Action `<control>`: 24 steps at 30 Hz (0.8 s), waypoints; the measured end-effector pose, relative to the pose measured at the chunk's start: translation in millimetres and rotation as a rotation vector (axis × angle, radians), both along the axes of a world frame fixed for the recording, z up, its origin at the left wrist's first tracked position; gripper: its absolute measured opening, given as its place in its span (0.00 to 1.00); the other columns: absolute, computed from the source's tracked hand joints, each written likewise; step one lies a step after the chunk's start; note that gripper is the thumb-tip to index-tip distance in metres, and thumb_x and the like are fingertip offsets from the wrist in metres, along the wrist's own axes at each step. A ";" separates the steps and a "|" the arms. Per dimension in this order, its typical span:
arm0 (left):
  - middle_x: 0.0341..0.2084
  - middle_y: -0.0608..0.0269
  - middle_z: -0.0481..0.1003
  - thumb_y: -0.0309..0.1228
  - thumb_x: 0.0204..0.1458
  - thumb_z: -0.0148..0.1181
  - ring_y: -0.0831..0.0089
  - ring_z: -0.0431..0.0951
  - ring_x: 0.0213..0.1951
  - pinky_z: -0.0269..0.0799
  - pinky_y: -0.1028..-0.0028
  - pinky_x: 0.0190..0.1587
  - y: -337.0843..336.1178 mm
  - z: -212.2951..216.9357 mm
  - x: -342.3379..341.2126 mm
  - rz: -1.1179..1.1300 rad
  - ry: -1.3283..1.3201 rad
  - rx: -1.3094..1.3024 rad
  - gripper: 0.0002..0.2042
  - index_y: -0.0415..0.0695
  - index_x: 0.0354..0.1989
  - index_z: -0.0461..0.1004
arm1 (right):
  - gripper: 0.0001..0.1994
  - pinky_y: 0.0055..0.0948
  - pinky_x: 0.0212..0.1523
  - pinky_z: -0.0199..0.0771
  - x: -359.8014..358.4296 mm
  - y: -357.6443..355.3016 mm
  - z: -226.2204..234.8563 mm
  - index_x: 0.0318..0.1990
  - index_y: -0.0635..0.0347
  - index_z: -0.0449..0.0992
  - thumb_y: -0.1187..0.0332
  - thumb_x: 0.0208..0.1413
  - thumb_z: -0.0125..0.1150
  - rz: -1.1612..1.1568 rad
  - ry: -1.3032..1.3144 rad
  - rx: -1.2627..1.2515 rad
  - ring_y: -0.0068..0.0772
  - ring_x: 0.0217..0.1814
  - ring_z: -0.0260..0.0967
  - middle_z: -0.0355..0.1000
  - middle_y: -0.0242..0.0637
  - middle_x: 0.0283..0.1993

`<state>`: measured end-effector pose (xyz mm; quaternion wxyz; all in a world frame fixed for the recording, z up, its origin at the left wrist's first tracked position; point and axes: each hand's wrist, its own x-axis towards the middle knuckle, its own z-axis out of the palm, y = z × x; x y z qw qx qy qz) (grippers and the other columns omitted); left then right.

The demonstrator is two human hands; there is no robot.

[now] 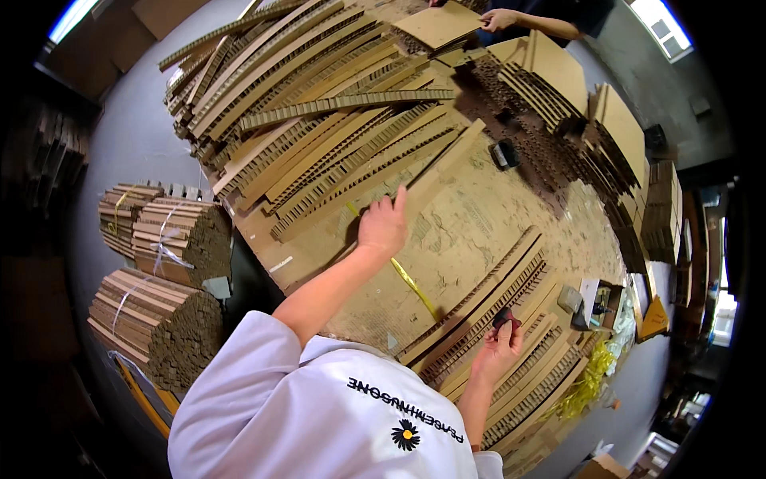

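My left hand [383, 225] is on a long cardboard strip [456, 152] at the near edge of a pile, its fingers bent against the strip. A flat yellow strap [411, 283] lies across the table, passing under that strip near my left hand. Lower right, my right hand [501, 351] is closed around a small dark red and black object [505, 319]; its exact kind is not clear. Beneath my right hand are several honeycomb-edged cardboard strips [471, 319], laid side by side.
A big pile of cardboard strips [319, 96] covers the table's far left. Another person's hand [499, 19] holds a cardboard sheet [439, 25] at the far side. Stacked sheets [550, 76] stand far right. Tied strip bundles [155, 319] stand at left; yellow strapping [586, 383] lies lower right.
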<state>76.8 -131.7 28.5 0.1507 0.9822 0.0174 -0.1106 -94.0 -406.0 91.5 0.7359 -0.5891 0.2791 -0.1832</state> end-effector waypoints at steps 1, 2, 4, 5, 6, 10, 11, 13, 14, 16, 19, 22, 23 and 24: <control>0.53 0.46 0.71 0.32 0.53 0.65 0.50 0.74 0.54 0.77 0.57 0.54 7.1 9.0 -2.8 0.002 -0.036 0.031 0.45 0.44 0.78 0.46 | 0.07 0.23 0.33 0.68 -8.6 4.1 10.3 0.48 0.63 0.79 0.71 0.67 0.62 -0.058 0.019 -0.046 0.20 0.32 0.67 0.76 0.30 0.36; 0.52 0.47 0.71 0.32 0.51 0.68 0.50 0.75 0.54 0.78 0.55 0.52 16.9 19.4 -4.4 0.005 -0.071 0.062 0.46 0.45 0.77 0.47 | 0.07 0.23 0.34 0.69 -15.5 4.0 20.8 0.47 0.63 0.79 0.71 0.67 0.62 -0.056 0.024 -0.133 0.20 0.32 0.67 0.76 0.30 0.36; 0.49 0.45 0.73 0.29 0.50 0.65 0.50 0.78 0.49 0.81 0.52 0.48 47.2 67.3 9.0 -0.006 -0.096 0.128 0.45 0.46 0.77 0.48 | 0.06 0.22 0.35 0.69 -33.3 -6.3 34.2 0.46 0.63 0.80 0.72 0.66 0.62 -0.069 0.042 -0.288 0.19 0.33 0.67 0.76 0.30 0.37; 0.46 0.45 0.75 0.30 0.48 0.66 0.49 0.80 0.45 0.81 0.52 0.45 70.5 82.2 24.9 0.016 -0.230 0.200 0.43 0.44 0.75 0.53 | 0.06 0.21 0.36 0.69 -45.1 -10.8 38.2 0.45 0.64 0.80 0.73 0.65 0.62 -0.112 0.019 -0.298 0.19 0.34 0.67 0.76 0.29 0.37; 0.45 0.44 0.76 0.31 0.48 0.67 0.50 0.80 0.46 0.81 0.53 0.45 96.8 100.9 49.0 0.031 -0.364 0.276 0.41 0.44 0.74 0.57 | 0.06 0.21 0.37 0.70 -55.9 -13.3 38.9 0.46 0.64 0.79 0.73 0.65 0.62 -0.131 0.025 -0.274 0.19 0.35 0.68 0.77 0.29 0.37; 0.57 0.46 0.75 0.46 0.48 0.75 0.48 0.76 0.57 0.74 0.53 0.59 182.7 161.6 118.4 0.006 -0.723 0.417 0.42 0.40 0.69 0.65 | 0.09 0.22 0.40 0.71 -91.8 -11.6 49.4 0.48 0.66 0.80 0.72 0.63 0.64 -0.297 0.163 -0.287 0.20 0.38 0.71 0.78 0.30 0.40; 0.54 0.46 0.76 0.46 0.52 0.73 0.50 0.77 0.54 0.74 0.54 0.56 149.6 177.8 103.2 0.029 -0.647 0.486 0.38 0.41 0.68 0.66 | 0.09 0.22 0.41 0.72 -105.7 -11.7 44.1 0.48 0.66 0.79 0.72 0.65 0.63 -0.331 0.137 -0.209 0.22 0.41 0.72 0.77 0.31 0.42; 0.43 0.50 0.79 0.42 0.58 0.69 0.53 0.80 0.46 0.76 0.56 0.48 121.3 136.3 87.1 -0.248 -0.899 0.088 0.23 0.41 0.56 0.74 | 0.08 0.23 0.45 0.74 -119.4 -19.5 19.5 0.49 0.65 0.80 0.73 0.65 0.63 -0.317 0.005 -0.020 0.24 0.45 0.75 0.78 0.33 0.45; 0.46 0.48 0.77 0.41 0.57 0.69 0.52 0.78 0.49 0.75 0.56 0.51 89.1 110.8 69.0 -0.350 -0.751 -0.152 0.24 0.39 0.57 0.72 | 0.08 0.23 0.48 0.75 -125.7 -21.5 8.1 0.49 0.65 0.80 0.75 0.65 0.64 -0.294 -0.073 0.083 0.25 0.46 0.75 0.78 0.35 0.47; 0.50 0.42 0.75 0.39 0.56 0.68 0.48 0.75 0.54 0.72 0.55 0.57 14.8 51.5 4.4 -0.436 -0.231 -0.375 0.28 0.36 0.61 0.69 | 0.08 0.23 0.51 0.75 -113.8 -8.1 7.5 0.48 0.65 0.81 0.76 0.63 0.66 -0.162 -0.096 0.186 0.24 0.47 0.76 0.79 0.34 0.46; 0.57 0.35 0.70 0.36 0.54 0.67 0.43 0.71 0.62 0.69 0.55 0.66 -76.1 -12.0 -112.7 -0.554 0.251 -0.423 0.33 0.32 0.66 0.65 | 0.07 0.22 0.50 0.73 -96.9 0.1 -16.5 0.45 0.65 0.82 0.78 0.60 0.68 -0.141 -0.077 0.120 0.21 0.43 0.74 0.78 0.30 0.41; 0.61 0.37 0.66 0.36 0.54 0.68 0.41 0.68 0.63 0.70 0.54 0.64 -109.5 -20.0 -178.9 -0.581 0.150 -0.521 0.39 0.35 0.71 0.56 | 0.06 0.22 0.50 0.73 -102.9 -17.8 -23.7 0.44 0.66 0.82 0.77 0.61 0.67 -0.176 0.026 -0.104 0.21 0.43 0.74 0.77 0.31 0.40; 0.62 0.37 0.65 0.37 0.54 0.69 0.41 0.68 0.63 0.70 0.54 0.64 -113.9 -15.3 -191.6 -0.579 0.197 -0.509 0.40 0.36 0.72 0.55 | 0.05 0.22 0.49 0.73 -108.9 -29.7 -38.9 0.43 0.67 0.82 0.77 0.61 0.67 -0.177 0.017 -0.149 0.22 0.43 0.74 0.77 0.31 0.41; 0.63 0.37 0.63 0.37 0.54 0.69 0.40 0.68 0.63 0.70 0.54 0.64 -114.4 -12.2 -197.2 -0.571 0.230 -0.489 0.41 0.36 0.73 0.54 | 0.05 0.22 0.49 0.73 -107.5 -31.5 -41.6 0.43 0.66 0.82 0.77 0.60 0.68 -0.154 0.017 -0.136 0.22 0.43 0.74 0.76 0.31 0.41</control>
